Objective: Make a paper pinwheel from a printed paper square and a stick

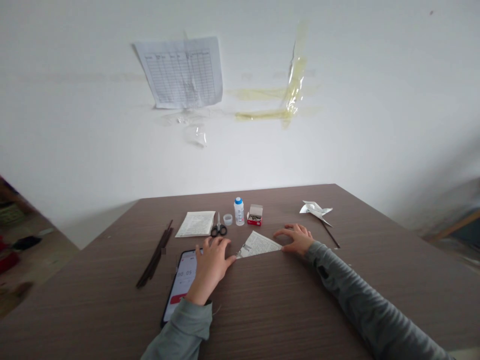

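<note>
A printed paper folded into a triangle [258, 245] lies on the brown table [262, 305], its point toward the wall. At its left corner is the thumb of my left hand [212, 265], whose fingers are spread over the upper part of a phone [183, 280] showing a timer. My right hand [296, 240] is at the triangle's right corner, thumb and index finger apart around that corner. Neither hand is closed on anything.
Behind stand a blue-capped bottle [239, 212], a small cup [228, 219], a red box [255, 216] and scissors [219, 229]. Square papers [196, 223] and dark sticks [155, 257] lie left. A paper pinwheel [316, 210] on a stick lies right.
</note>
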`<state>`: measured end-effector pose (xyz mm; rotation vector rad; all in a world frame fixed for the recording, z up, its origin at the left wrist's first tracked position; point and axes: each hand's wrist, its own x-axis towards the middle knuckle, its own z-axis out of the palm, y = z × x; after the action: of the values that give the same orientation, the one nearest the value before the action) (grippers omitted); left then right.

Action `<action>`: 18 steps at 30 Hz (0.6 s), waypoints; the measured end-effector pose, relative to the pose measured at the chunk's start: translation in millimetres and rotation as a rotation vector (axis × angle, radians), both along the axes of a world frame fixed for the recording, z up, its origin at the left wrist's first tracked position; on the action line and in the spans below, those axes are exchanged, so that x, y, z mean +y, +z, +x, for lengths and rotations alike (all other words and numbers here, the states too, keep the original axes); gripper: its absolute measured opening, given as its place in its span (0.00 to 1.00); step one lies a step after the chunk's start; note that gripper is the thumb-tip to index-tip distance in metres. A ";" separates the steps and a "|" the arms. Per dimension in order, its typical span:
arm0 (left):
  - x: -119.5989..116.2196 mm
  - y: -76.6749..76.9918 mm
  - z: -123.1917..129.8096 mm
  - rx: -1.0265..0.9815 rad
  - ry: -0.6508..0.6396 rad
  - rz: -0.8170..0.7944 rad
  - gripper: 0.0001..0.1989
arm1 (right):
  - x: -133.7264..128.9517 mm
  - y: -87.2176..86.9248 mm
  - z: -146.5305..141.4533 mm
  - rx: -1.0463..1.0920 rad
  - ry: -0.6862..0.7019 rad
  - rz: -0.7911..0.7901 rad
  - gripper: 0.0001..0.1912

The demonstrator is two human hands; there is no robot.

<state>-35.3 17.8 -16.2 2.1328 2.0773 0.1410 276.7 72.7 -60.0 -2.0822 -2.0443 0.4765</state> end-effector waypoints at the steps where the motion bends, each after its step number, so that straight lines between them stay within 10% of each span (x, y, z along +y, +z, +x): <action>1: -0.2 -0.1 -0.9 0.001 -0.002 -0.002 0.25 | 0.7 -1.6 1.9 0.001 -0.002 -0.001 0.36; 18: 0.1 2.2 0.1 -0.011 -0.017 -0.017 0.23 | -0.7 0.4 3.2 -0.038 -0.002 -0.028 0.40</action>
<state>-35.1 17.9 -14.0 2.1349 2.0462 0.1314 279.9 72.0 -59.6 -2.1246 -2.0677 0.4716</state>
